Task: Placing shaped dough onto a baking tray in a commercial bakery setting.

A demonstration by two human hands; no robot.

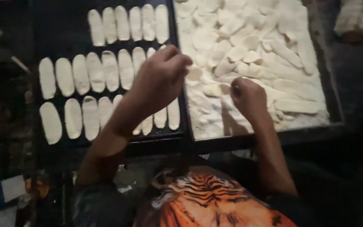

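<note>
Two dark trays lie side by side. The left tray (pixel 59 25) holds pale oblong dough pieces (pixel 95 71) in three neat rows. The right tray (pixel 335 109) is heaped with loose floured dough pieces (pixel 248 42). My left hand (pixel 158 80) hovers over the seam between the trays, its fingers pinched on a small dough piece (pixel 195 73). My right hand (pixel 248 96) rests in the floured heap at the near left of the right tray, fingers curled down among the pieces; whether it grips one is hidden.
A garment with an orange tiger print (pixel 206 197) fills the bottom middle. Dim clutter, including a pale box (pixel 5 191), sits at the lower left. Another pale heap (pixel 358 17) shows at the top right corner.
</note>
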